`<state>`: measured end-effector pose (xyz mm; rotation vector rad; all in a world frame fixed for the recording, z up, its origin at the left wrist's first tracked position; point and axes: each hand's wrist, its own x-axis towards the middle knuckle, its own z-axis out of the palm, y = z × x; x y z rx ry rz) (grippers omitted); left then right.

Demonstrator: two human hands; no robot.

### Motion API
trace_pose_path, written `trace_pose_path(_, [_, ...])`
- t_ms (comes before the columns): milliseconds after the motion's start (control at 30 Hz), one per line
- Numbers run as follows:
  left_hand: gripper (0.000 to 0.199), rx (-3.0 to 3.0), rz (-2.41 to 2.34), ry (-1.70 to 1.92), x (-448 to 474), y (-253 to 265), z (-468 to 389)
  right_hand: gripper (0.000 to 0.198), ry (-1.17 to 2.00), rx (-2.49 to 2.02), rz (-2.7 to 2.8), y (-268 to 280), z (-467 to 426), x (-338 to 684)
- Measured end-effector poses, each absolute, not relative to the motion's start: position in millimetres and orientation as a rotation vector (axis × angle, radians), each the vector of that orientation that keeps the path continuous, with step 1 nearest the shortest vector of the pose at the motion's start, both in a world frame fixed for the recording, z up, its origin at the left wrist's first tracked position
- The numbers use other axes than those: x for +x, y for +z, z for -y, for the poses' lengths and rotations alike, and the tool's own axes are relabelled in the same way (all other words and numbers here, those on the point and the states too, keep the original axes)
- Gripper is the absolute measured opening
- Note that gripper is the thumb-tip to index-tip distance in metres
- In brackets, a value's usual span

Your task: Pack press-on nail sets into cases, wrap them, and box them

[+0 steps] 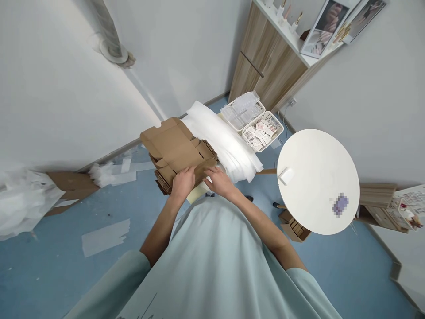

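A flattened brown cardboard box (175, 146), with creased flaps and slots, lies on top of a stack of similar folded cardboard (163, 181) in front of me. My left hand (184, 181) grips the near edge of the top box, its fingers bent over the board. Close by on the right, my right hand (219, 179) has its fingers on the folded-up near flap, thumb below them. Under and behind the cardboard spreads a pile of white foam sheets (229, 144). Parts of both hands' fingertips are hidden against the board.
Two white baskets (280, 126) hold clear plastic packs and printed cards. A round white table (315, 164) stands at right, over an open carton (294, 228). Behind is a wood-grain cabinet (268, 53). White plastic wrapping (26, 204) and a cardboard carton (73, 184) lie at left.
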<state>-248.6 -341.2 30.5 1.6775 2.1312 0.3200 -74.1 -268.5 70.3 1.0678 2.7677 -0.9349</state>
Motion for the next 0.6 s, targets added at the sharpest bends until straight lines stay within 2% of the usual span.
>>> trace_pose_path(200, [0.036, 1.669, -2.141, 0.342, -251.6, 23.3, 336.6, 0.03, -0.735, 1.055, -2.596, 60.1, 267.2, -89.4])
trace_pose_path(367, [0.036, 1.651, -2.117, 0.416, -249.3, 25.1, 340.1, 0.031, -0.718, 1.052, -2.431, 69.0, 259.0, -98.3])
trace_pose_path(600, [0.038, 1.718, -2.173, 0.668, -254.4, 72.2, 348.4, 0.025, -0.71, 0.985, -2.386, 74.8, 258.3, -111.4])
